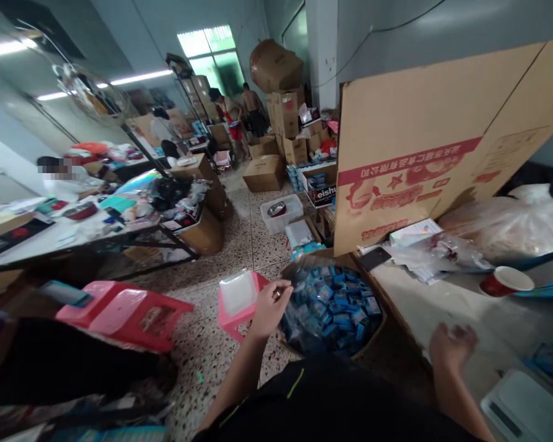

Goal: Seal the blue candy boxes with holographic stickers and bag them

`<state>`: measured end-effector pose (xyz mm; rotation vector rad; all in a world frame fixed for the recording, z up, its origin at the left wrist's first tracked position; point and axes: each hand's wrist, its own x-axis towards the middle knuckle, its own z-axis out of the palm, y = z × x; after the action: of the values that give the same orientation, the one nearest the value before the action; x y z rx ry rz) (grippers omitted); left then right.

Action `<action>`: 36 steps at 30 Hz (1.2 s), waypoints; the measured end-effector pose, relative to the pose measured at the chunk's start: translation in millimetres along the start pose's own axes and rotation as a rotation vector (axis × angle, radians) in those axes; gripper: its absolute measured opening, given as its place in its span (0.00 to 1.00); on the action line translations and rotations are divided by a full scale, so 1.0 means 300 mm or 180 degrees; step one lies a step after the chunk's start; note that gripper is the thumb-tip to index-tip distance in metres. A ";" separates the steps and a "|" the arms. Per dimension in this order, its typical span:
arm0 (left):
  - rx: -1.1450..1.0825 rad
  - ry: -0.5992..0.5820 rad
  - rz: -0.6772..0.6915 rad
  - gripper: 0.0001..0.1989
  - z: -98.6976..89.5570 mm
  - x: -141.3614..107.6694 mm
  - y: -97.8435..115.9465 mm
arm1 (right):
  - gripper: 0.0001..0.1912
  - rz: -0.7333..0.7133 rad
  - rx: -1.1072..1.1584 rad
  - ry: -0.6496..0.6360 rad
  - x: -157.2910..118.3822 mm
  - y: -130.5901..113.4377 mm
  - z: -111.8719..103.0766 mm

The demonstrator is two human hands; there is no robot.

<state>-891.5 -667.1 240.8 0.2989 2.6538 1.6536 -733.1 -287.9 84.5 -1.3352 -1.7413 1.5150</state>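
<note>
My left hand [271, 305] is at the left rim of a round container lined with clear plastic. Its fingers are curled together; whether they grip the plastic or anything else is too small to tell. Many small blue packets [343, 301] fill that container. Over the pale worktop [408, 301] on the right hovers my right hand [452, 347], blurred, with its fingers bent and apart and nothing seen in them. A white scale [528, 408] lies to the right of and below it.
Pink stools [120, 310] stand on the left, and another pink stool [230, 322] is beside my left hand. A tall cardboard sheet [424, 135], a red cup [507, 281] and a phone [374, 258] are at the right. People work farther back.
</note>
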 end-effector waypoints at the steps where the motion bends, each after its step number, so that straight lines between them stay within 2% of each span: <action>1: 0.0074 -0.0177 0.0086 0.16 -0.011 -0.002 -0.005 | 0.22 -0.0054 0.0099 -0.0126 -0.029 -0.005 0.036; 2: 0.0169 -0.0406 0.0186 0.16 -0.020 -0.004 -0.010 | 0.25 -0.0157 0.0230 -0.0455 -0.062 -0.020 0.079; 5: 0.0471 -0.1145 0.0486 0.13 -0.039 -0.008 -0.014 | 0.34 -0.0758 0.0620 -0.2151 -0.184 -0.121 0.232; 6: 0.0544 -0.1334 0.0565 0.13 -0.045 -0.010 -0.011 | 0.34 -0.1035 0.0561 -0.2485 -0.228 -0.170 0.282; 9: 0.0576 -0.1608 0.0711 0.13 -0.079 -0.017 0.005 | 0.41 -0.1753 0.0162 -0.3096 -0.342 -0.322 0.394; 11: 0.0521 -0.1596 0.0785 0.13 -0.115 -0.026 0.012 | 0.32 -0.1959 -0.0078 -0.3408 -0.398 -0.398 0.426; 13: 0.0471 -0.1512 0.0846 0.13 -0.156 -0.039 0.010 | 0.16 -0.1952 -0.0210 -0.3672 -0.443 -0.441 0.428; 14: 0.0434 -0.1457 0.0853 0.13 -0.176 -0.046 0.004 | 0.12 -0.1908 -0.0220 -0.3774 -0.464 -0.449 0.424; 15: 0.0382 -0.1407 0.0836 0.14 -0.194 -0.055 -0.003 | 0.12 -0.1860 -0.0197 -0.3838 -0.485 -0.450 0.418; 18: 0.0147 -0.1394 0.0597 0.16 -0.238 -0.088 -0.035 | 0.15 -0.1709 -0.0177 -0.3813 -0.553 -0.429 0.417; 21: -0.0250 -0.1780 0.0320 0.20 -0.275 -0.126 -0.065 | 0.19 -0.1730 -0.0445 -0.3375 -0.632 -0.402 0.447; 24: -0.0603 -0.2194 0.0421 0.21 -0.312 -0.154 -0.097 | 0.21 -0.1926 -0.0633 -0.3029 -0.717 -0.385 0.488; 26: -0.0503 -0.2164 0.0336 0.20 -0.327 -0.161 -0.126 | 0.22 -0.1962 -0.0706 -0.2991 -0.773 -0.375 0.510; 29: 0.0046 -0.1703 0.0003 0.18 -0.321 -0.155 -0.176 | 0.24 -0.1962 -0.0734 -0.2858 -0.841 -0.347 0.534; 31: 0.0370 -0.1057 0.0048 0.15 -0.298 -0.151 -0.208 | 0.27 -0.1845 -0.0665 -0.2555 -0.863 -0.320 0.547; 33: 0.0564 -0.0274 0.0399 0.13 -0.270 -0.155 -0.236 | 0.30 -0.1623 -0.0638 -0.2074 -0.864 -0.292 0.555; 34: 0.0605 -0.0049 0.0692 0.12 -0.256 -0.161 -0.250 | 0.30 -0.1533 -0.0667 -0.1834 -0.861 -0.278 0.555; 35: 0.0591 -0.0052 0.1037 0.11 -0.243 -0.170 -0.265 | 0.31 -0.1480 -0.0720 -0.1635 -0.858 -0.266 0.552; 36: 0.0510 -0.0284 0.1363 0.12 -0.229 -0.181 -0.280 | 0.31 -0.1460 -0.0769 -0.1511 -0.857 -0.255 0.546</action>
<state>-858.6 -773.0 191.4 0.9789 2.7975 1.4626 -790.6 -584.5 171.3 -0.6178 -2.3845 1.4553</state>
